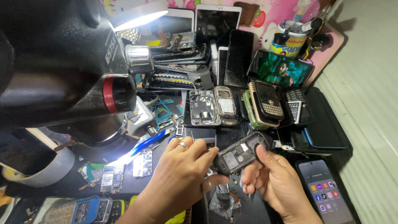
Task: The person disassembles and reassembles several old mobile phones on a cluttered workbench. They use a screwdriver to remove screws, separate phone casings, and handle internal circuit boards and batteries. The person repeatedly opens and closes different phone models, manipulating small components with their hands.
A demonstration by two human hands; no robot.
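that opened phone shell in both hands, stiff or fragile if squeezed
The phone shell looks like thin rigid plastic, so probably stiff yet light. Its exposed inner parts suggest it is fragile. Both hands, left and right, grip it.

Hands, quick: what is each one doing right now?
Left hand: closed on the near end of the opened grey phone.
Right hand: closed on the same phone's far end, thumb on top.

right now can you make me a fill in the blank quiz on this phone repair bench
1. Both hands hold an opened dark ____.
2. The left hand wears a ____ on one of its fingers.
3. The propped phone at the back has its screen switched ____.

Missing words: phone; ring; on
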